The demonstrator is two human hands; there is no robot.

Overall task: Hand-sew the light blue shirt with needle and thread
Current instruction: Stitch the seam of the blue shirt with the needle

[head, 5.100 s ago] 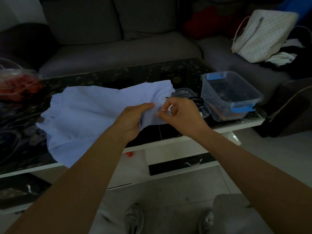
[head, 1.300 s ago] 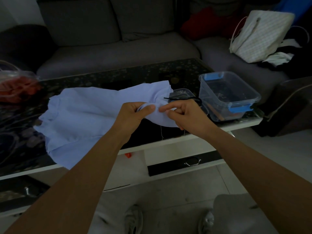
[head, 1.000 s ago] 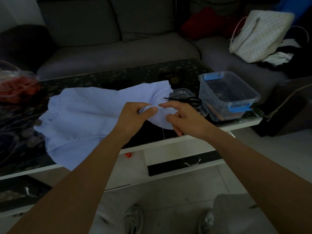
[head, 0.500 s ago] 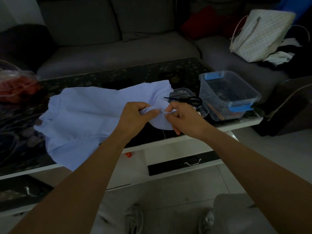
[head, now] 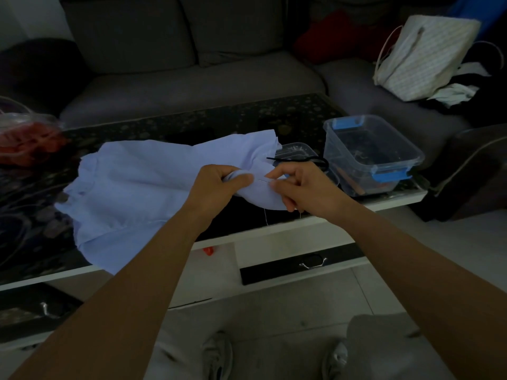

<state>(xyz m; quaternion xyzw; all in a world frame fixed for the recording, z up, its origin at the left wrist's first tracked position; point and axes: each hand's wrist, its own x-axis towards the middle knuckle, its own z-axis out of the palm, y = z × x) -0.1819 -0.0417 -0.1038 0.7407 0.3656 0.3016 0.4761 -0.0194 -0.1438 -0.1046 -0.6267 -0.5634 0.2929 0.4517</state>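
The light blue shirt (head: 142, 187) lies spread over the dark glass table (head: 192, 124), its right end lifted off the surface. My left hand (head: 216, 187) grips a bunched fold of that end, thumb on top. My right hand (head: 304, 187) pinches a thin needle (head: 264, 181) between thumb and forefinger, its tip at the fabric beside my left thumb. A pale thread (head: 265, 216) hangs down below the fold.
Black scissors (head: 301, 160) rest on a small clear lid just behind my right hand. A clear box with blue clasps (head: 370, 154) stands at the table's right end. A bag with red contents (head: 24, 138) sits far left. A grey sofa (head: 192, 78) is behind.
My right hand has drawn slightly away from my left thumb, and the needle now shows between them. The shirt and my left hand have barely moved.
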